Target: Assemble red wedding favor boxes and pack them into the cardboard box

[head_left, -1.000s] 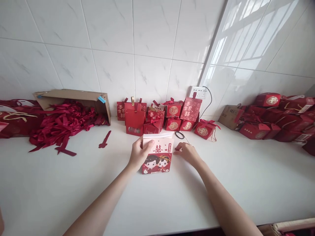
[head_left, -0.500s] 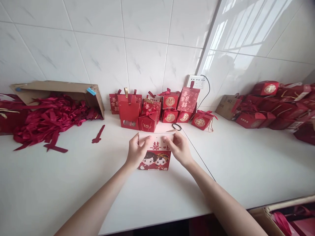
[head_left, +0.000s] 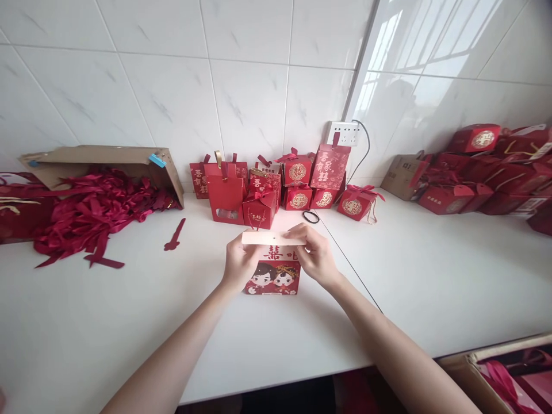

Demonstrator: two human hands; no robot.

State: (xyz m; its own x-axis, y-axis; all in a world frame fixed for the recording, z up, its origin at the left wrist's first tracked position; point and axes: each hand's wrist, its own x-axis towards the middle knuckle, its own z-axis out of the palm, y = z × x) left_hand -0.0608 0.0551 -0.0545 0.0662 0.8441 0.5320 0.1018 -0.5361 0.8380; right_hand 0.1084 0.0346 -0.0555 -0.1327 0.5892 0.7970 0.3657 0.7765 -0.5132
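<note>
- One pink-and-red bag (head_left: 272, 269) stood upright between our left hand (head_left: 241, 261) and our right hand (head_left: 318, 256) — each clamped on an upper side.
- We had its pale top strip (head_left: 259, 238) stretched between both hands, our right fingertips resting over it.
- Below our grip — in the middle — the printed cartoon pair (head_left: 273, 280) faced us.
- Beyond our hands, we saw red boxes (head_left: 259, 210) on the white table (head_left: 207, 362).

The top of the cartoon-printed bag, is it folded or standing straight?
Folded: its pale top flap is bent forward over the bag's front, between left hand and right hand.
</note>
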